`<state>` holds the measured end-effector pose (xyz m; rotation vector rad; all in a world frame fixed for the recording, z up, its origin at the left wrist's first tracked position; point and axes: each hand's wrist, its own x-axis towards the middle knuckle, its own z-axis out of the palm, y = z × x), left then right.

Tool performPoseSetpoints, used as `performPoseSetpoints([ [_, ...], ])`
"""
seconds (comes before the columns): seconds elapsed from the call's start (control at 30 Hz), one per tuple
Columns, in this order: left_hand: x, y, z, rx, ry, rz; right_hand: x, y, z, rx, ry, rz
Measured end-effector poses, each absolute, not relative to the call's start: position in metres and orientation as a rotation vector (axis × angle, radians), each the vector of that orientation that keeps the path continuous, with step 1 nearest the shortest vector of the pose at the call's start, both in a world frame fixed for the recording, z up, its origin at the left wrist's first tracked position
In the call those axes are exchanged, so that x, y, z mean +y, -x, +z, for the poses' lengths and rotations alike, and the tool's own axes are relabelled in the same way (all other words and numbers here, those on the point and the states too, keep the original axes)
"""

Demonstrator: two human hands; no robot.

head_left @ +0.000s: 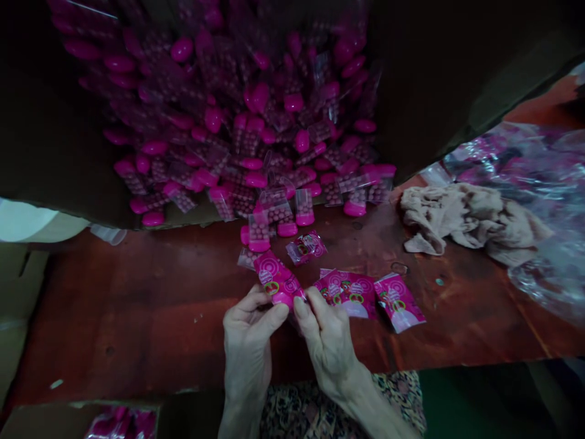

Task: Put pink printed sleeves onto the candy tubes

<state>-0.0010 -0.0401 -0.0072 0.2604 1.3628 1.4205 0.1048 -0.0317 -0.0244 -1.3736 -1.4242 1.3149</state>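
Note:
Between my two hands is a pink printed wrapper (269,268), with a shiny pink cap (283,299) showing at its lower end. My left hand (251,323) pinches the wrapper and cap from the left, thumb on top. On the right, my right hand (326,332) grips the wrapper's lower right edge between thumb and curled forefinger. Just beyond lie a small crumpled pink packet (306,247) and a clear container of pink beads with a pink cap (259,231). Several flat pink sleeves (351,292) lie beside my right hand, and another sleeve (399,302) sits farther right.
A large cardboard box (439,73) on its side spills many pink-capped bead containers (247,134) onto the red-brown table (137,305). A crumpled cloth (470,219) and clear plastic bags (548,177) lie right. A lower box (50,421) holds pink packets.

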Motion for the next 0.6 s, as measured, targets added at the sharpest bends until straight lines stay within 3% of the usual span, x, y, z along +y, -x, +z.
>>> performPoseSetpoints([
  [0.07, -0.039, 0.001, -0.006, 1.338, -0.237, 1.390, -0.031, -0.105, -0.024, -1.429, 1.360, 1.330],
  [0.23, -0.039, 0.005, -0.007, 1.135, -0.295, 1.258, -0.031, -0.107, -0.020, -1.156, 1.196, 1.813],
  [0.37, -0.042, 0.013, -0.007, 1.041, -0.376, 1.177, -0.028, -0.110, -0.017, -0.963, 1.041, 1.996],
  [0.6, -0.045, 0.015, 0.003, 1.089, -0.393, 1.157, -0.025, -0.118, -0.019, -0.841, 0.780, 2.389],
])
